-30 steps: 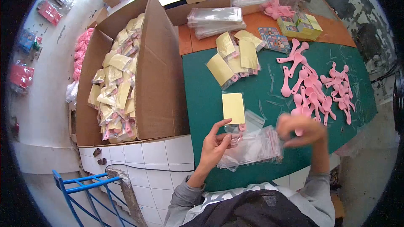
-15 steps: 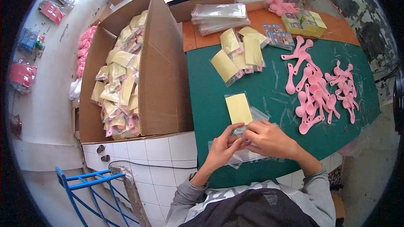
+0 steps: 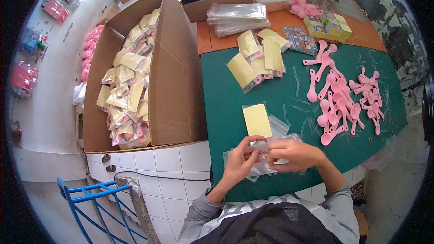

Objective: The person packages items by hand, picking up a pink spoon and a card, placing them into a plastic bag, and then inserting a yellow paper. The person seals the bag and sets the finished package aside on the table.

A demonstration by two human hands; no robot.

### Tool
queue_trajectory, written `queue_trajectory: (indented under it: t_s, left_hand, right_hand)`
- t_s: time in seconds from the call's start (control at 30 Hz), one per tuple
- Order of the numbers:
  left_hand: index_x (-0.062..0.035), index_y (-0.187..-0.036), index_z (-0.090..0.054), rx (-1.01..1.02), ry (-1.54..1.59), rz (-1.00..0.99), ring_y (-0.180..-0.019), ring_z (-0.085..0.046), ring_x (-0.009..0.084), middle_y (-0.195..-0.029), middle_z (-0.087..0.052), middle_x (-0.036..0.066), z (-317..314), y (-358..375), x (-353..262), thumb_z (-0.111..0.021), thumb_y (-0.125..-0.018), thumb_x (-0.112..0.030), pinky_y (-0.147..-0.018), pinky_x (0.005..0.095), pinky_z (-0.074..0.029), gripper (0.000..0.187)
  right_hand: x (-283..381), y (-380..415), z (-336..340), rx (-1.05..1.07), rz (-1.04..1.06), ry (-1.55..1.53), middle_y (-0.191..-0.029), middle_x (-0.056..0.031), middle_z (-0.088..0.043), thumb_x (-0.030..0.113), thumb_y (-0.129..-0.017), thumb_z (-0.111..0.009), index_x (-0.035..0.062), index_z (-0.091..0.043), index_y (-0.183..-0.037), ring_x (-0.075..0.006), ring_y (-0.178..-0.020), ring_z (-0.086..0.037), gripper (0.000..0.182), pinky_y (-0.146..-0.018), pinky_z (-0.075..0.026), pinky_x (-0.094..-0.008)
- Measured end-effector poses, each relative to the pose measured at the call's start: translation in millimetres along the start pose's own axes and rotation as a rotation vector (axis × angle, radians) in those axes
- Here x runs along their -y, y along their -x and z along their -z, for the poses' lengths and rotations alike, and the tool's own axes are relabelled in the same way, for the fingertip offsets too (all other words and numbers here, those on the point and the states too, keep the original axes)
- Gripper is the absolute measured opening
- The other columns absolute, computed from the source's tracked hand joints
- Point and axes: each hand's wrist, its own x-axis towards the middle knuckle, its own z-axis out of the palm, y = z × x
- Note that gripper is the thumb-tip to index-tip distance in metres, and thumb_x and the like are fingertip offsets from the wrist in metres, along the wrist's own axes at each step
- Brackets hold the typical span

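A clear plastic bag with a yellow card [image 3: 257, 121] inside lies on the green tabletop, its lower end under my fingers. My left hand [image 3: 241, 160] is closed, thumb and forefinger pinching the bag's near end. My right hand [image 3: 293, 154] is closed too, fingers curled on the same end just to the right. Whatever else the bag holds is hidden by the hands. Several empty clear bags [image 3: 258, 170] lie beneath and around both hands. Filled bags with yellow cards [image 3: 244, 71] are piled farther back on the table.
Pink spoons [image 3: 342, 104] lie in heaps at the right. A tall cardboard box [image 3: 178, 86] full of packed bags stands at the left. Stacked clear bags [image 3: 237, 12], blue picture cards [image 3: 302, 43] and card stacks [image 3: 332, 28] sit at the back. A blue metal frame [image 3: 90, 199] stands lower left.
My right hand has shifted slightly right, opening a small gap between the two hands at the bag's end. My left hand stays nearly in place.
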Motion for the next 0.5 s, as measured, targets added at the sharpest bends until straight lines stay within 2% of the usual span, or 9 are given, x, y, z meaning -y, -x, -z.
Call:
queue_trajectory:
  t_s: [0.1,0.13,0.17,0.2,0.23,0.27,0.3,0.4,0.5]
  left_hand:
    - [-0.0004,-0.120,-0.048,0.066,0.109,0.019,-0.086,-0.063,0.0151,-0.095,-0.064,0.012,8,-1,0,-0.047,-0.091,-0.003,-0.075,0.0264,-0.051,0.029]
    - [0.0017,-0.118,-0.048,0.115,0.147,0.029,-0.087,-0.063,0.0169,-0.099,-0.062,0.014,12,0,2,-0.046,-0.091,-0.002,-0.078,0.0273,-0.052,0.028]
    - [0.0036,-0.113,-0.053,0.098,0.034,0.059,-0.094,-0.062,0.0201,-0.104,-0.061,0.013,15,2,3,-0.045,-0.092,-0.005,-0.083,0.0290,-0.051,0.023]
    - [0.0040,-0.112,-0.054,0.097,0.094,0.061,-0.095,-0.062,0.0205,-0.104,-0.062,0.012,16,3,4,-0.045,-0.093,-0.005,-0.084,0.0294,-0.051,0.023]
    - [0.0043,-0.111,-0.054,0.100,0.155,0.064,-0.096,-0.062,0.0208,-0.104,-0.062,0.012,16,5,6,-0.045,-0.093,-0.006,-0.084,0.0298,-0.051,0.022]
    - [0.0046,-0.110,-0.055,0.103,0.216,0.069,-0.098,-0.062,0.0212,-0.104,-0.062,0.012,16,7,6,-0.045,-0.093,-0.006,-0.085,0.0302,-0.051,0.022]
    - [0.0053,-0.109,-0.055,0.096,0.209,0.075,-0.098,-0.062,0.0215,-0.104,-0.062,0.012,16,8,6,-0.045,-0.093,-0.007,-0.085,0.0306,-0.051,0.022]
    - [0.0061,-0.110,-0.055,0.079,0.244,0.090,-0.098,-0.062,0.0203,-0.104,-0.062,0.013,16,8,5,-0.045,-0.093,-0.008,-0.084,0.0289,-0.050,0.024]
    - [0.0044,-0.110,-0.056,0.064,0.392,0.145,-0.100,-0.061,0.0193,-0.107,-0.062,0.014,15,14,10,-0.045,-0.094,-0.010,-0.085,0.0266,-0.048,0.024]
  right_hand:
    - [3,32,48,-0.032,-0.003,-0.223,-0.077,-0.0054,-0.054,0.009,-0.074,-0.069,0.0042,-0.057,-0.080,-0.0196,-0.069,-0.054,0.014,-0.064,-0.044,-0.0358]
    - [-5,50,72,-0.148,0.082,-0.200,-0.074,-0.0031,-0.057,0.010,-0.071,-0.072,0.0044,-0.059,-0.078,-0.0161,-0.069,-0.056,0.016,-0.061,-0.045,-0.0320]
    - [-18,86,92,-0.323,-0.044,-0.245,-0.071,-0.0023,-0.057,0.009,-0.065,-0.076,0.0036,-0.059,-0.078,-0.0141,-0.070,-0.055,0.022,-0.059,-0.044,-0.0295]
    - [-31,118,122,-0.548,-0.187,-0.189,-0.073,-0.0030,-0.057,0.010,-0.070,-0.070,0.0024,-0.058,-0.081,-0.0139,-0.070,-0.055,0.018,-0.061,-0.044,-0.0295]
    - [-48,150,157,-0.819,-0.434,0.067,-0.075,-0.0037,-0.057,0.011,-0.076,-0.064,0.0012,-0.056,-0.084,-0.0138,-0.071,-0.054,0.014,-0.062,-0.044,-0.0294]
    - [-59,178,187,-0.953,-0.828,0.555,-0.077,-0.0043,-0.057,0.012,-0.081,-0.057,0.0000,-0.055,-0.087,-0.0137,-0.071,-0.054,0.013,-0.064,-0.044,-0.0294]
    - [-68,192,194,-0.966,-1.057,0.756,-0.079,-0.0050,-0.058,0.012,-0.086,-0.051,-0.0012,-0.053,-0.089,-0.0135,-0.071,-0.053,0.014,-0.065,-0.044,-0.0293]
    - [-92,212,116,-1.095,-0.809,0.211,-0.088,-0.0095,-0.056,0.011,-0.087,-0.051,0.0032,-0.053,-0.101,-0.0183,-0.072,-0.056,0.017,-0.057,-0.046,-0.0295]
    - [-14,82,39,-0.680,-0.355,0.441,-0.101,-0.0126,-0.049,0.016,-0.069,-0.071,0.0063,-0.049,-0.108,-0.0262,-0.096,-0.050,0.046,-0.075,-0.045,-0.0351]
